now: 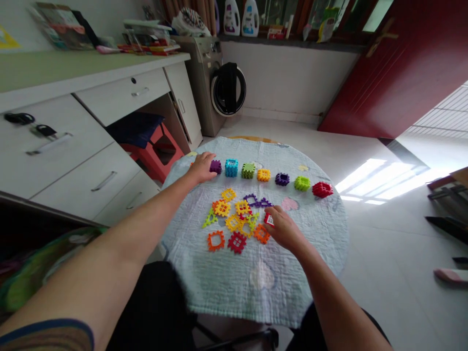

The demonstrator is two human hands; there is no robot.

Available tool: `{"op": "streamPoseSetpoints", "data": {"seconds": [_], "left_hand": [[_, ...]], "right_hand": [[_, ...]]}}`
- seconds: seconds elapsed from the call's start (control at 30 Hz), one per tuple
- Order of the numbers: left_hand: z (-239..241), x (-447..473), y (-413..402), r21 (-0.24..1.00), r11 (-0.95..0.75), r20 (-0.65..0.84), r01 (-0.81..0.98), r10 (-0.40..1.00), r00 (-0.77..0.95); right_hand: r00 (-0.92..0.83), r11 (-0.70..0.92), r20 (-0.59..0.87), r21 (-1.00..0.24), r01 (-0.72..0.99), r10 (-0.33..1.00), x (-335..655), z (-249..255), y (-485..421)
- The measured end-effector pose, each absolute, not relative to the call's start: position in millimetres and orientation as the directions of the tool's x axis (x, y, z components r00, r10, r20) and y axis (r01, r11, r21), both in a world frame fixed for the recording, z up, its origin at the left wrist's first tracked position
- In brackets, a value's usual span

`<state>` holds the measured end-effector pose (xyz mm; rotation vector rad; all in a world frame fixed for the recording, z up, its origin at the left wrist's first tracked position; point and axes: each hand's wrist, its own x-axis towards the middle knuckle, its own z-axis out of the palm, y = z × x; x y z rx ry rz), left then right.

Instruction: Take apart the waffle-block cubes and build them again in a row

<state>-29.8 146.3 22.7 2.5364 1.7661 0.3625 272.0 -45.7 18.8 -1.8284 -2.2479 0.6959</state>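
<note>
My left hand (pixel 202 167) is at the far left end of a row of stacked plastic pieces, its fingers and thumb on either side of a purple stack (pixel 215 167). Part of an orange piece (pixel 191 165) peeks out behind that hand. With my right hand (pixel 281 226) I pinch a red window-shaped square piece (pixel 269 219) at the right of a loose pile. In the pile lie yellow window pieces (pixel 223 208), a green triangle (pixel 209 219), purple frames (pixel 251 200), an orange frame (pixel 216 241), an orange piece (pixel 262 234) and a dark red window piece (pixel 237 242).
The row continues rightward with blue (pixel 231 167), green (pixel 248 170), yellow-orange (pixel 263 175), dark purple (pixel 282 179), lime (pixel 302 183) and red (pixel 322 189) stacks. A pale cloth (pixel 234 287) covers the round table. Drawers and a red stool (pixel 161 151) stand left; a washing machine (pixel 204 83) is behind.
</note>
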Motion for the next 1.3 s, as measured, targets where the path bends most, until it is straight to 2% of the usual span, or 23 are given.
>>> {"op": "streamPoseSetpoints", "data": {"seconds": [0.1, 0.17, 0.27, 0.33, 0.4, 0.5, 0.6, 0.73, 0.9, 1.1, 1.17, 1.3], "left_hand": [[37.1, -14.3, 88.4, 0.230, -0.392, 0.230, 0.891, 0.911, 0.341], [44.6, -4.7, 44.3, 0.293, -0.438, 0.209, 0.850, 0.897, 0.390], [49.5, 5.1, -15.8, 0.386, -0.473, 0.058, 0.792, 0.870, 0.490], [46.2, 10.4, -44.1, 0.448, -0.528, -0.076, 0.722, 0.782, 0.619], [37.0, 17.6, -59.4, 0.479, -0.541, -0.154, 0.691, 0.724, 0.673], [15.1, 33.6, -59.2, 0.458, -0.533, -0.088, 0.711, 0.769, 0.634], [-6.4, 51.1, -43.7, 0.397, -0.538, 0.032, 0.744, 0.818, 0.575], [-22.0, 60.6, -27.2, 0.282, -0.538, 0.032, 0.795, 0.833, 0.553], [-24.3, 48.6, -20.7, 0.152, -0.489, 0.012, 0.859, 0.870, 0.493], [-18.0, 39.6, -12.0, 0.150, -0.419, 0.012, 0.896, 0.907, 0.422], [-17.5, 40.0, -10.4, 0.166, -0.426, 0.000, 0.890, 0.902, 0.432], [-18.8, 41.2, -10.2, 0.188, -0.438, -0.008, 0.879, 0.895, 0.447]], "right_hand": [[-0.242, 0.149, -0.307, -0.297, 0.943, 0.921, 274.5, 16.5, -46.7], [-0.254, 0.179, -0.364, -0.227, 0.957, 0.896, 273.6, 15.2, -49.4], [-0.286, 0.228, -0.369, -0.194, 0.954, 0.884, 269.7, 14.3, -54.0], [-0.320, 0.262, -0.350, -0.204, 0.943, 0.880, 266.6, 13.9, -56.2], [-0.355, 0.292, -0.329, -0.225, 0.929, 0.875, 264.0, 13.2, -57.0], [-0.359, 0.285, -0.297, -0.265, 0.921, 0.885, 261.1, 10.8, -53.2], [-0.336, 0.273, -0.176, -0.305, 0.912, 0.925, 257.5, 4.4, -41.8], [-0.279, 0.258, -0.014, -0.344, 0.903, 0.960, 249.7, -13.0, -18.4], [-0.218, 0.203, -0.003, -0.353, 0.913, 0.976, 237.1, -30.0, 10.7], [-0.294, 0.255, -0.151, -0.235, 0.938, 0.944, 226.0, -27.1, 38.0], [-0.292, 0.254, -0.138, -0.240, 0.937, 0.947, 232.0, -24.3, 44.3], [-0.225, 0.203, -0.027, -0.337, 0.919, 0.974, 265.8, -23.2, 48.9]]}}
